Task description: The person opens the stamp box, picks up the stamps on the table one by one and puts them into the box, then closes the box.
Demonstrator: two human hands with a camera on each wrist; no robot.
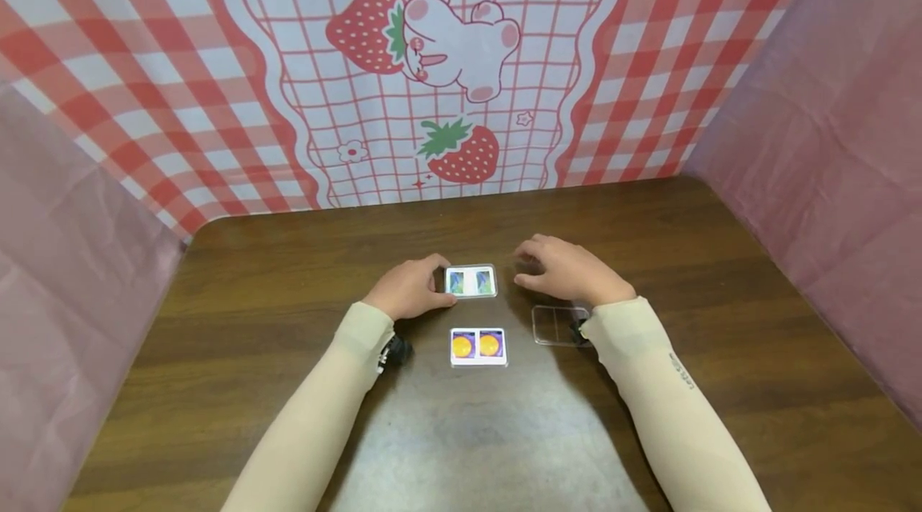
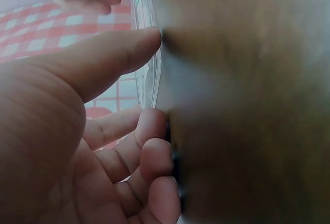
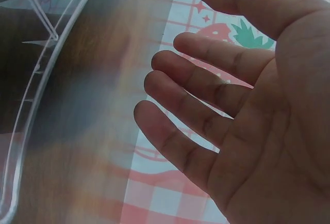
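Observation:
A flat clear plastic case (image 1: 471, 282) holds two blue-green picture cards on the table. My left hand (image 1: 405, 290) holds its left end; in the left wrist view, the thumb (image 2: 124, 53) lies along one edge and the index finger reaches around the case's other side (image 2: 147, 7). To the right of that case hovers my right hand (image 1: 572, 270), touching nothing, its fingers (image 3: 175, 126) apart and loosely bent. Nearer to me lies a second clear case (image 1: 479, 347) with two orange-circle pictures on purple.
A clear case without cards (image 1: 553, 325) lies under the right wrist, partly covered by the sleeve and wrist camera. The brown wooden table (image 1: 288, 256) ends at a red-and-white strawberry cloth (image 1: 461, 120). Pink cloth (image 1: 828, 136) hangs at both sides.

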